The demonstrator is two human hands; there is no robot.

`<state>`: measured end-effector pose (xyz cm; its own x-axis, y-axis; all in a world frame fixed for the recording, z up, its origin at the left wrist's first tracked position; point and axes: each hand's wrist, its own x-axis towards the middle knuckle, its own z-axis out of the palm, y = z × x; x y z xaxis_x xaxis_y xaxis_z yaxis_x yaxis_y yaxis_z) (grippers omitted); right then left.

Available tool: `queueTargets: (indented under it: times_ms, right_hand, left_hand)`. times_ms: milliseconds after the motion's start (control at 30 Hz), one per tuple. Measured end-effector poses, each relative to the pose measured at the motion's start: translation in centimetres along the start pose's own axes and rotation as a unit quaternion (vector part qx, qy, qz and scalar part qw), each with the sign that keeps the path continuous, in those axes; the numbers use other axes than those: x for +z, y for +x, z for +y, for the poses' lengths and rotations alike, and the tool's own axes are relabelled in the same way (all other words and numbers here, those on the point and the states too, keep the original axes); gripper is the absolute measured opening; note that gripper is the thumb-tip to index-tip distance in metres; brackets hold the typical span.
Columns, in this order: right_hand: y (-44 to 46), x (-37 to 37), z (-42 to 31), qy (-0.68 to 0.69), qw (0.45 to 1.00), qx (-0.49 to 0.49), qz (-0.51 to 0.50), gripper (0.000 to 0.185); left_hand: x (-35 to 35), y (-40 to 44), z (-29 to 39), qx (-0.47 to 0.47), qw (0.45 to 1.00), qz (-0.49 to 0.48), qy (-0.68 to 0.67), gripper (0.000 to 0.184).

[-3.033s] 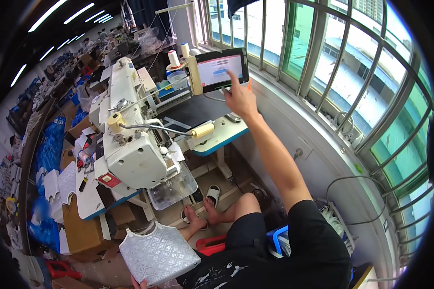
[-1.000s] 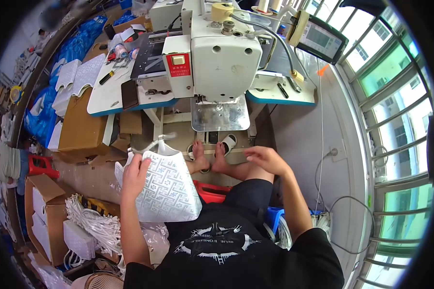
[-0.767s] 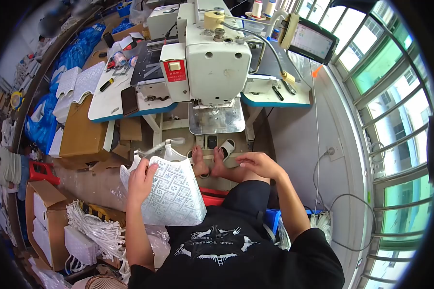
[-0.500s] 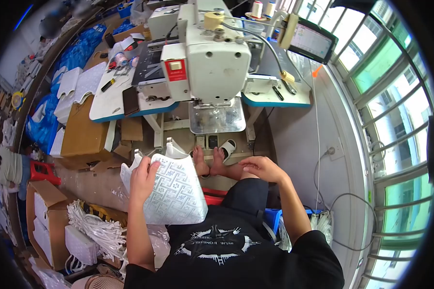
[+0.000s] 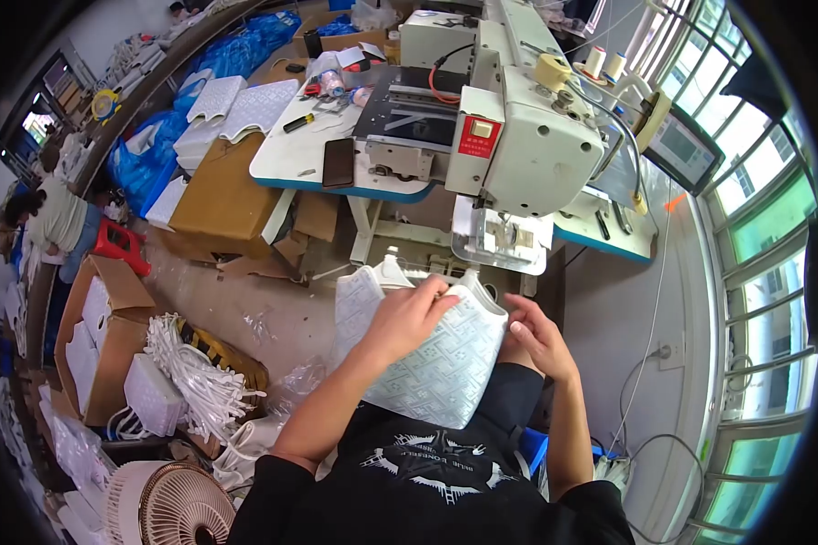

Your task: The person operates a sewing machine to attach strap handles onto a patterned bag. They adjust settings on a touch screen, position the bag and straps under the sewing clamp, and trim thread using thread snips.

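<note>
A white embossed bag piece (image 5: 436, 368) with small strap tabs along its top edge hangs over my lap. My left hand (image 5: 409, 318) grips it near the top, fingers wrapped over the upper edge and thumb on the patterned face. Close by the piece's right top corner is my right hand (image 5: 538, 341), its fingers apart and slightly curled, holding nothing. Beyond both hands stands a white industrial sewing machine (image 5: 541, 136). Its clear plate (image 5: 500, 238) sits just past the bag piece.
A phone (image 5: 339, 163) and a yellow-black cutter (image 5: 298, 123) lie on the white worktable (image 5: 282, 163). On the left are stacked white panels (image 5: 264, 107), a cardboard box (image 5: 109, 331), bundled white straps (image 5: 195, 377) and a fan (image 5: 168, 504). Another person (image 5: 54, 213) is at far left.
My view has turned left. The bag piece has moved up and forward, towards the machine, in my left hand. My right hand has come in close to its right corner.
</note>
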<state>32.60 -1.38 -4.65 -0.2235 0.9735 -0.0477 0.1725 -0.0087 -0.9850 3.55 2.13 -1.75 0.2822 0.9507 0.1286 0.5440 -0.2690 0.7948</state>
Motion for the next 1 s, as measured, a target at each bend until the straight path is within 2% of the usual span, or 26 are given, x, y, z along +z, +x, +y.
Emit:
queueTargets:
  times_ms: [33, 133, 167, 267, 300, 333, 400, 433, 567, 700, 733, 800, 1000]
  right_hand:
    - [0.2, 0.2, 0.1, 0.001, 1.000, 0.001, 0.000, 0.027]
    - [0.5, 0.5, 0.5, -0.145, 0.985, -0.085, 0.039, 0.024]
    - [0.6, 0.2, 0.5, -0.145, 0.985, -0.085, 0.039, 0.024]
    - [0.8, -2.0, 0.9, -0.161, 0.987, 0.004, -0.029, 0.027]
    - [0.9, -2.4, 1.0, -0.161, 0.986, 0.004, -0.030, 0.027]
    - [1.0, -2.8, 1.2, -0.166, 0.985, -0.039, -0.037, 0.027]
    - [1.3, -3.4, 1.7, -0.175, 0.975, -0.125, -0.049, 0.030]
    - [1.3, -3.7, 1.7, -0.174, 0.975, -0.126, -0.049, 0.030]
    - [1.5, -5.1, 1.8, -0.164, 0.980, -0.102, -0.046, 0.029]
    - [0.9, -6.9, 1.6, -0.096, 0.991, -0.091, 0.003, 0.029]
    - [1.5, -6.9, 1.2, -0.089, 0.993, -0.073, 0.013, 0.030]
    - [2.5, -7.2, 1.5, -0.094, 0.994, -0.043, 0.027, 0.031]
    - [4.4, -6.0, 3.2, -0.100, 0.995, -0.025, 0.013, 0.033]
  left_hand:
    - [0.4, 0.2, 0.6, 0.000, 1.000, -0.001, -0.015, 0.028]
    - [2.3, 0.8, 0.8, 0.012, 1.000, 0.010, -0.011, 0.030]
    - [2.7, 1.0, 0.8, 0.019, 1.000, 0.016, -0.011, 0.031]
    - [2.9, 1.3, 2.1, -0.006, 1.000, -0.016, -0.009, 0.031]
    - [2.8, 1.4, 2.2, -0.019, 0.999, -0.031, -0.008, 0.031]
    - [2.7, 1.5, 1.9, -0.021, 0.999, -0.030, -0.008, 0.031]
    - [2.1, 1.5, 0.5, 0.110, 0.987, 0.024, 0.115, 0.030]
    - [1.7, 1.4, -0.1, 0.175, 0.967, 0.050, 0.176, 0.030]
    - [-0.7, 2.1, -1.5, 0.230, 0.961, -0.002, 0.157, 0.032]
    - [-0.4, 2.8, 1.6, 0.228, 0.967, 0.052, 0.102, 0.033]
    - [0.2, 3.6, 1.7, 0.241, 0.966, 0.036, 0.089, 0.033]
    - [0.3, 5.1, 1.3, 0.200, 0.974, 0.054, 0.090, 0.034]
    - [1.5, 5.7, -1.7, 0.172, 0.981, 0.032, 0.088, 0.036]
